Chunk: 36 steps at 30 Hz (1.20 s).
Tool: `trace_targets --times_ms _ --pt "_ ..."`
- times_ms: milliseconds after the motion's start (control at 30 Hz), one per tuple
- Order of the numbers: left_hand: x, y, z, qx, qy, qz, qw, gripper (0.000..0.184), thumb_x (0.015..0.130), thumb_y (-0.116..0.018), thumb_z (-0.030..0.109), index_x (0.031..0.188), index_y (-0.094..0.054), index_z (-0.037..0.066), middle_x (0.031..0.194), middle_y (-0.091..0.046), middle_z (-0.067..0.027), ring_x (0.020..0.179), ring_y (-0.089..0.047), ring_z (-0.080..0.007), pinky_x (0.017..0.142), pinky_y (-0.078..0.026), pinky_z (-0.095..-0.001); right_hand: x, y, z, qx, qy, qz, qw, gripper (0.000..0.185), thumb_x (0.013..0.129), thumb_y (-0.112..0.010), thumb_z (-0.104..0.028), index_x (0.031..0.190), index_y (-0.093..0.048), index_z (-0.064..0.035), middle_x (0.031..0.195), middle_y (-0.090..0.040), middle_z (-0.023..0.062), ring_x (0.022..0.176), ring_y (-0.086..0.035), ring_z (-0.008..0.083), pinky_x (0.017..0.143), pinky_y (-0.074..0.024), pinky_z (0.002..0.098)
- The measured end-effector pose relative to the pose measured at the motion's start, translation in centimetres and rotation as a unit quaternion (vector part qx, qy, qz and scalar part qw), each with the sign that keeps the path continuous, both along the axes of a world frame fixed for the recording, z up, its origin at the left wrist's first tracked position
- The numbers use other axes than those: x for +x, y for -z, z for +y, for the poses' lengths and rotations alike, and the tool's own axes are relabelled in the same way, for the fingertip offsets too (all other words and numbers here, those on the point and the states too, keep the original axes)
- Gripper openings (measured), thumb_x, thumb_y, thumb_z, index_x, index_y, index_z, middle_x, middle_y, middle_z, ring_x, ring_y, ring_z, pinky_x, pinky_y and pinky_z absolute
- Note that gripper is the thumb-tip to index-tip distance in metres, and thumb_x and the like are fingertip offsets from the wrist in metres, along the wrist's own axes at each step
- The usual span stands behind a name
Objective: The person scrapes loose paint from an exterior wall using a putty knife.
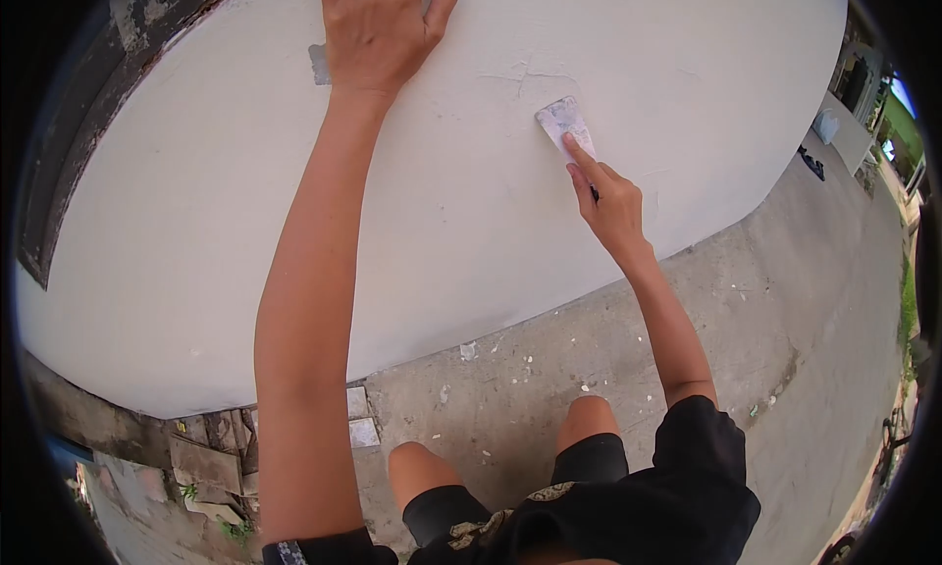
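My right hand [616,210] grips a putty knife [566,122], its index finger pressed along the whitish, smeared blade. The blade lies against the white wall [471,192], just below some cracked, peeling paint [528,75]. Higher and to the left, my left hand [381,35] rests palm down on the wall, thumb apart; its fingertips are cut off by the top edge of the view. Beside the left wrist shows a grey patch [320,65], partly hidden by that hand.
A dark, worn frame [74,143] borders the wall at the left. Concrete floor [510,388] with scattered white flakes runs along its base. Broken boards and tiles [206,464] lie at the lower left. Dark sandals [812,163] are on the ground at the far right.
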<state>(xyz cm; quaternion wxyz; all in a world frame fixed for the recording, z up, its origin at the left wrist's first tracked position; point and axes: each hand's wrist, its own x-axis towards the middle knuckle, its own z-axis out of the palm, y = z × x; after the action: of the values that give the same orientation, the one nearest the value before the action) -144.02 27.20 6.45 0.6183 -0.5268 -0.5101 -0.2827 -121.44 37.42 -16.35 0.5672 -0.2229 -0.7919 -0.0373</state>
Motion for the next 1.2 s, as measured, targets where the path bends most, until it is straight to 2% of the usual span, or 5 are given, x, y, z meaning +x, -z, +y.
trace_targets --times_ms 200,300,400,1000,1200 --pt "0.1 -0.1 -0.6 0.023 0.036 -0.028 0.999 0.057 0.094 -0.05 0.021 0.151 -0.043 0.015 0.162 -0.03 -0.0093 0.15 -0.025 -0.03 0.121 -0.014 -0.0536 -3.7 -8.8 -3.3 0.001 -0.031 0.021 0.999 0.046 0.094 -0.067 -0.014 0.138 -0.061 -0.0277 0.057 -0.052 0.0055 0.044 -0.047 0.0201 0.045 -0.0394 0.035" --pt "-0.1 -0.3 -0.7 0.036 0.056 -0.05 0.997 0.058 0.094 -0.05 0.021 0.151 -0.043 0.016 0.163 -0.028 -0.0095 0.15 -0.024 -0.0308 0.121 -0.013 -0.055 -1.6 -3.3 -3.2 -0.034 -0.006 -0.004 0.999 0.046 0.094 -0.067 -0.015 0.138 -0.06 -0.0273 0.056 -0.052 0.0062 0.044 -0.046 0.0205 0.044 -0.0385 0.036" --pt "0.0 -0.2 -0.4 0.025 0.074 -0.061 0.995 0.059 0.094 -0.05 0.02 0.152 -0.042 0.018 0.163 -0.027 -0.0098 0.151 -0.023 -0.0313 0.121 -0.013 -0.0556 -1.3 -3.7 -4.0 -0.092 0.021 -0.044 0.995 0.045 0.095 -0.066 -0.013 0.138 -0.061 -0.0269 0.063 -0.058 0.0099 0.049 -0.045 0.0208 0.05 -0.0417 0.0325" --pt "-0.3 -0.2 -0.2 0.044 0.062 -0.041 0.996 0.057 0.094 -0.051 0.021 0.151 -0.044 0.017 0.162 -0.029 -0.0102 0.15 -0.024 -0.0305 0.121 -0.015 -0.0561 -2.6 -0.4 -3.7 -0.048 0.003 0.028 0.998 0.043 0.095 -0.066 -0.013 0.137 -0.062 -0.0226 0.055 -0.052 0.0066 0.044 -0.047 0.0191 0.047 -0.0401 0.0339" --pt "-0.3 -0.2 0.0 0.053 0.049 -0.037 0.997 0.057 0.094 -0.051 0.021 0.151 -0.044 0.016 0.162 -0.029 -0.01 0.15 -0.024 -0.0309 0.121 -0.015 -0.0563 -2.6 -4.0 -6.0 -0.129 0.012 -0.014 0.992 0.045 0.095 -0.066 -0.012 0.138 -0.061 -0.023 0.056 -0.053 0.0071 0.045 -0.047 0.0185 0.047 -0.0407 0.0331"
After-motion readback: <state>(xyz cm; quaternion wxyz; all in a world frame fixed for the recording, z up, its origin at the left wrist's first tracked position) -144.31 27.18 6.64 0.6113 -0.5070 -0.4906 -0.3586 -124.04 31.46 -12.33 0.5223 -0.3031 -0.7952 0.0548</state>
